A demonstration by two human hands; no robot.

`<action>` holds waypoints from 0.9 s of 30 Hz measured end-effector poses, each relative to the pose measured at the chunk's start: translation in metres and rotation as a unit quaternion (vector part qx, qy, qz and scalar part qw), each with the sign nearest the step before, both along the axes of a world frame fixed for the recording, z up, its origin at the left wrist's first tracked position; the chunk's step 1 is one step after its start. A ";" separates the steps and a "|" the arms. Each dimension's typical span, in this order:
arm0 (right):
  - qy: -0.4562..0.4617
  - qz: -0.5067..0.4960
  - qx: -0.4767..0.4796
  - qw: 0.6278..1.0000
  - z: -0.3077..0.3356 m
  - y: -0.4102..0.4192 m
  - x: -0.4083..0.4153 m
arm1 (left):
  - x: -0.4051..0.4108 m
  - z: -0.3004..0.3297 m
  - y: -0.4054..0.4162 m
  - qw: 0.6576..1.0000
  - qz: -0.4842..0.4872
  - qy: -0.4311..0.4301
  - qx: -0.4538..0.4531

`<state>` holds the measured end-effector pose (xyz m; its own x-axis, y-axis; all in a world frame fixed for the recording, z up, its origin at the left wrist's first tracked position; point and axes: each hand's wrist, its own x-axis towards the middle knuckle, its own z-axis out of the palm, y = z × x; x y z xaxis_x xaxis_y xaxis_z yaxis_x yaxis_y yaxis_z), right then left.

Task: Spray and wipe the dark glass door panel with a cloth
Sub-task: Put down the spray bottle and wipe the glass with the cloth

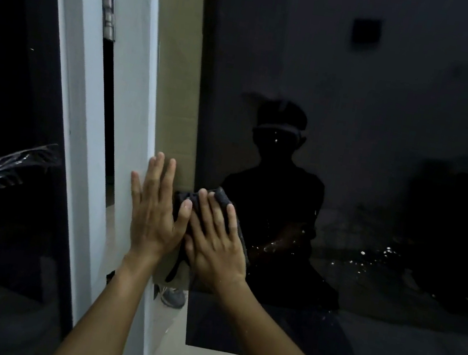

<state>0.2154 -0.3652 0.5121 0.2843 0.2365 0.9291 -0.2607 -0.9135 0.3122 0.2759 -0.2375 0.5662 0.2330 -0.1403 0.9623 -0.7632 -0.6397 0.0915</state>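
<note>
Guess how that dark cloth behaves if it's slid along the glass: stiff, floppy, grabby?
Probably floppy: the cloth bunches under the right hand and a tail droops below it. Likely light, since flat fingers alone pin it to the glass. It may glide easily; droplets suggest the panel is wet.

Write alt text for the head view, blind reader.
A person's right hand presses a dark cloth flat against the left edge of a dark glass door panel, while the left hand rests open on the white door frame beside it. White droplets speckle the glass to the right.
</note>
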 end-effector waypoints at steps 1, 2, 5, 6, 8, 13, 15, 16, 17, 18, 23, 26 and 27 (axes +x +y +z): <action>-0.005 -0.002 0.006 1.000 0.001 -0.006 -0.004 | -0.004 -0.004 -0.007 1.000 0.001 0.014 -0.022; -0.009 -0.005 0.016 1.000 0.002 -0.010 -0.007 | -0.009 -0.010 -0.015 0.999 -0.001 0.024 -0.036; -0.020 -0.020 0.042 0.999 0.004 -0.028 -0.018 | -0.017 -0.033 -0.037 1.000 -0.003 0.005 0.003; -0.017 -0.029 0.045 0.998 0.004 -0.036 -0.023 | -0.017 -0.039 -0.044 1.000 -0.004 -0.008 0.020; -0.017 -0.048 0.049 0.998 0.007 -0.052 -0.033 | -0.017 -0.042 -0.054 0.999 -0.014 -0.025 0.029; -0.035 -0.071 0.081 0.994 0.013 -0.091 -0.060 | -0.011 -0.044 -0.064 0.999 0.012 -0.043 0.007; -0.048 -0.076 0.098 0.991 0.014 -0.106 -0.072 | -0.007 -0.045 -0.065 0.999 0.019 -0.050 0.003; -0.052 -0.081 0.103 0.990 0.014 -0.114 -0.078 | -0.007 -0.044 -0.065 0.999 0.018 -0.051 0.001; -0.055 -0.086 0.106 0.989 0.014 -0.122 -0.084 | -0.007 -0.044 -0.066 0.998 0.017 -0.052 -0.001; -0.055 -0.088 0.108 0.989 0.014 -0.129 -0.089 | -0.007 -0.045 -0.066 0.999 0.015 -0.052 -0.002; -0.052 -0.093 0.111 0.988 0.015 -0.144 -0.101 | -0.026 -0.043 -0.079 0.998 -0.001 -0.030 -0.053; -0.052 -0.088 0.118 0.988 0.016 -0.143 -0.102 | -0.061 -0.033 -0.112 0.998 -0.031 -0.051 -0.027; -0.052 -0.085 0.118 0.988 0.017 -0.142 -0.102 | -0.073 -0.030 -0.125 0.997 -0.045 -0.063 -0.001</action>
